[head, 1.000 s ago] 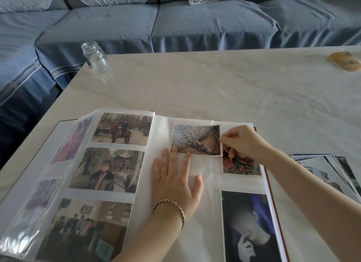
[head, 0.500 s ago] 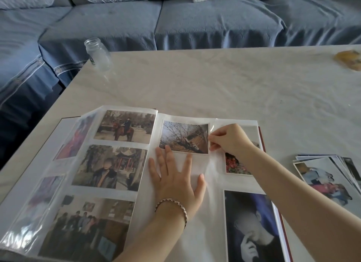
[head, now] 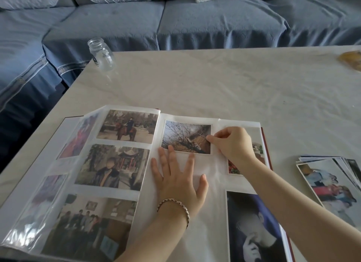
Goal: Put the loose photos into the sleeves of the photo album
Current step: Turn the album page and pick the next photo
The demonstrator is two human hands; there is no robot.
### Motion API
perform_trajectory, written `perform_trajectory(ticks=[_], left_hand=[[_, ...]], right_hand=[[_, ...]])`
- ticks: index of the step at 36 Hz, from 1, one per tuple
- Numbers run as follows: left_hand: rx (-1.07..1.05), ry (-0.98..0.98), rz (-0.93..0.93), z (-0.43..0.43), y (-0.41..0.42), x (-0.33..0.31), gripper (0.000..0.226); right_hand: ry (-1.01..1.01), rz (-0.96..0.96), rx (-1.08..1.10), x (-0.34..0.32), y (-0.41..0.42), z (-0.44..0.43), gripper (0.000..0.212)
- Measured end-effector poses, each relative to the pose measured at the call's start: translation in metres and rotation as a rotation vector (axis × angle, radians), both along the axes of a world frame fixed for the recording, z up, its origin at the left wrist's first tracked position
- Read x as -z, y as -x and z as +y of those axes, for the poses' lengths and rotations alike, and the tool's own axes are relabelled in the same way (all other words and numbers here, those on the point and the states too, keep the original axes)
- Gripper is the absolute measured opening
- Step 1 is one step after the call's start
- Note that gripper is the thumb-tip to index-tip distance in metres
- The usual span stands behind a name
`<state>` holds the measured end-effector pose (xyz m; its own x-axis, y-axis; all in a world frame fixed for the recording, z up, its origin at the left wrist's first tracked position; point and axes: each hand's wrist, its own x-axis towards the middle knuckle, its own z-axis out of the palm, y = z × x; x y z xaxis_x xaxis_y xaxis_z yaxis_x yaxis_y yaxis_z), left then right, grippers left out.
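Right hand point(head: 232, 142) on photo point(head: 185, 138) in sleeve point(head: 187, 118)

Table point(head: 214, 82): album point(head: 205, 232), jar point(head: 101, 54), photo stack point(head: 332, 183), perhaps bread point(head: 351, 61).

One view only: wide-angle camera on head, looking forward and down from near side of counter point(head: 224, 82). Close range: open photo album point(head: 195, 238) fills lower half, forearms enter from bottom edge. Frame centre falls near photo point(head: 186, 138) pinched by right hand point(head: 234, 142). Sofa point(head: 214, 23) spans top beyond far counter edge. Stack of loose photos point(head: 332, 183) cut by right frame edge.
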<state>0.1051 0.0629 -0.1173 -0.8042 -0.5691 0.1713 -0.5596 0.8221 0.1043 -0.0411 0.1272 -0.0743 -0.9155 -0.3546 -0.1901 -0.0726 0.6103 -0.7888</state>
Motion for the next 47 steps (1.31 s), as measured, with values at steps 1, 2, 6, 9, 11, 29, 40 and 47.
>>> perform_trajectory(ticks=[1,2,6,9,11,29,40,47], left_hand=[[0.0,0.001,0.001,0.0,0.0,0.0,0.057],[-0.001,0.001,0.001,0.0,0.0,0.0,0.057],[-0.002,0.0,0.011,0.0,0.0,0.001,0.057],[0.002,0.005,0.006,0.0,0.0,0.001,0.057],[0.002,0.007,-0.003,0.0,0.001,0.0,0.058],[-0.005,0.029,0.013,-0.001,0.0,0.002,0.059],[-0.004,-0.001,-0.037,0.0,0.0,-0.002,0.058],[-0.001,-0.023,-0.062,0.0,0.0,-0.003,0.058]], right_hand=[[-0.002,0.005,-0.001,0.0,0.0,0.0,0.016],[-0.004,0.01,-0.006,0.0,-0.001,0.0,0.015],[-0.006,0.052,-0.017,-0.001,-0.004,0.001,0.012],[-0.01,0.106,-0.018,-0.003,-0.008,0.0,0.011],[-0.011,0.15,-0.022,-0.003,-0.009,-0.001,0.011],[-0.041,0.372,-0.082,0.005,-0.021,-0.002,0.009],[0.116,0.162,-0.092,0.005,-0.007,-0.004,0.016],[0.051,0.123,-0.02,0.005,0.004,0.002,0.023]])
